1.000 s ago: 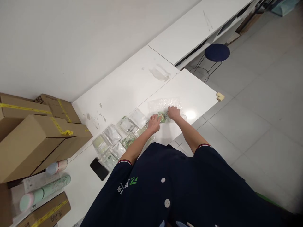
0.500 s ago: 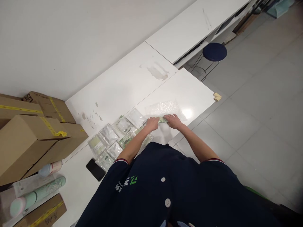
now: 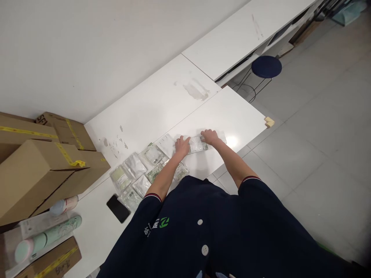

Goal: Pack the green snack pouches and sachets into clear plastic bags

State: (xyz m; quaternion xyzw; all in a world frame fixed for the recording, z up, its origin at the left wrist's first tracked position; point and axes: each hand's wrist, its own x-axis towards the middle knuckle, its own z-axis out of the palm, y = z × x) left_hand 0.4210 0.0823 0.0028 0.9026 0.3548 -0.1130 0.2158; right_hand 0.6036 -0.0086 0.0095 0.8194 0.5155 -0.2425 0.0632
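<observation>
A strip of clear bubble wrap point(image 3: 196, 145) lies on the white table, folded over a packet that shows only faintly through it. My left hand point(image 3: 182, 146) grips its left end, with the fingers curled on the far edge. On the right, my right hand point(image 3: 210, 137) is closed over the wrap's far edge, the fingers bent down. A flat tail of the wrap sticks out past my right hand. Left of my left hand lie several clear packets point(image 3: 153, 154) with green, white and silvery contents, partly hidden by my left forearm.
A black phone point(image 3: 118, 208) lies beside the packets. Cardboard boxes point(image 3: 31, 166) with yellow tape are stacked at the left, near a mint-green bottle point(image 3: 48, 238). Beyond the white table point(image 3: 162, 104) stands a blue stool point(image 3: 266, 66). The table's corner has a foam guard point(image 3: 269, 122).
The bubble wrap, spread out flat beyond the green packet before, is now folded over it. Both hands have moved to the far edge, and the left hand has shifted slightly left.
</observation>
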